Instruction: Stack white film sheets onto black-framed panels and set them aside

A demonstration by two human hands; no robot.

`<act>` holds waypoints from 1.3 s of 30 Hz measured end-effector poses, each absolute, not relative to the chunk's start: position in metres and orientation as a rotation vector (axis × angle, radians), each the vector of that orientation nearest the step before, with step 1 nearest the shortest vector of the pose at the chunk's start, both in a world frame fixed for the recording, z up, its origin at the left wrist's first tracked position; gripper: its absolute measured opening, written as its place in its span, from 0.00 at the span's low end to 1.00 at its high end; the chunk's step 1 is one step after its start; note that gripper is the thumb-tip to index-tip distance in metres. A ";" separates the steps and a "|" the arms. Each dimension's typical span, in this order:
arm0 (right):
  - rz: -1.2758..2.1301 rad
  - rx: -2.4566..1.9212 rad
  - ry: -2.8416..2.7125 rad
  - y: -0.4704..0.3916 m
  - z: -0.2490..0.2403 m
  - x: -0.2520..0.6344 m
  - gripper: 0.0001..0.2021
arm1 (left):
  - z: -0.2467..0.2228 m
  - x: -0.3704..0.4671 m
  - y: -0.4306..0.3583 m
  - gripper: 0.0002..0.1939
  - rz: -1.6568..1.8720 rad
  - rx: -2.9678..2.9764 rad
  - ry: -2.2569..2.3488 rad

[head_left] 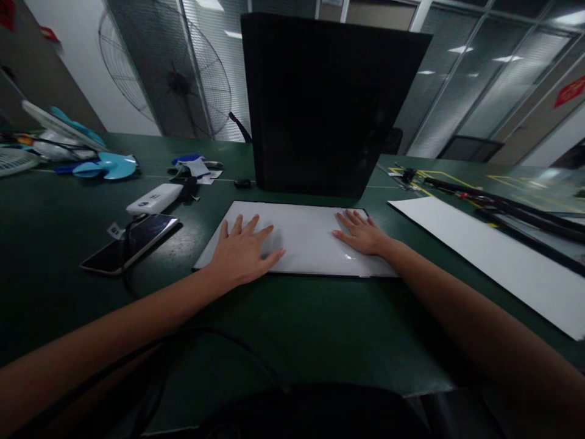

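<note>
A white rectangular panel (304, 238) with a thin dark edge lies flat on the green tabletop (292, 329). On its left part rests my left hand (242, 247), fingers spread. My right hand (361, 231) lies on the panel's right part, also with fingers apart, slightly farther from me than the left. Neither hand grips anything. Just behind the panel stands a large black upright board or screen (329, 103); its kind is not clear.
To the left are a phone (132, 244), a white power bank (155, 198) with a cable, and blue fan blades (107, 166). A long white sheet (493, 256) and black strips (525, 207) lie at right. A dark cable (214, 331) crosses near my left forearm.
</note>
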State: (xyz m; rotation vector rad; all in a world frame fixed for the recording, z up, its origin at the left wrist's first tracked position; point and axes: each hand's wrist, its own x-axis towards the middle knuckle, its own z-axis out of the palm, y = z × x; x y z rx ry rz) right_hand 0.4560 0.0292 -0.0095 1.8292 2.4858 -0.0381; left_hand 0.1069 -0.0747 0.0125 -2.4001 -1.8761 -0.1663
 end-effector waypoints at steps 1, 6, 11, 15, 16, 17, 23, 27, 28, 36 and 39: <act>-0.040 1.828 2.482 0.029 -0.009 0.456 0.49 | 0.011 0.105 -0.073 0.45 -0.129 -2.407 -1.896; -0.043 1.824 2.457 0.030 -0.008 0.456 0.49 | 0.006 0.098 -0.063 0.47 -0.027 -2.500 -1.947; -0.036 1.823 2.443 0.030 -0.007 0.455 0.48 | 0.007 0.092 -0.059 0.49 -0.030 -2.480 -1.960; -0.032 1.807 2.449 0.030 -0.008 0.456 0.48 | 0.009 0.081 -0.049 0.48 -0.044 -2.476 -1.916; -0.031 1.804 2.451 0.030 -0.008 0.456 0.48 | 0.009 0.077 -0.045 0.47 -0.043 -2.468 -1.923; -0.030 1.803 2.453 0.030 -0.008 0.456 0.48 | 0.008 0.074 -0.041 0.47 -0.028 -2.465 -1.942; -0.021 1.813 2.447 0.029 -0.007 0.454 0.48 | 0.004 0.064 -0.030 0.48 0.086 -2.480 -2.007; -0.022 1.809 2.460 0.029 -0.007 0.455 0.48 | 0.003 0.066 -0.031 0.48 0.099 -2.474 -1.994; -0.020 1.808 2.467 0.029 -0.007 0.456 0.48 | 0.003 0.066 -0.031 0.49 0.109 -2.480 -1.998; -0.023 1.826 2.517 0.034 -0.012 0.459 0.47 | 0.002 0.065 -0.033 0.50 0.099 -2.503 -1.946; 0.010 1.881 2.526 0.041 -0.009 0.474 0.44 | 0.001 0.064 -0.033 0.51 0.107 -2.505 -1.940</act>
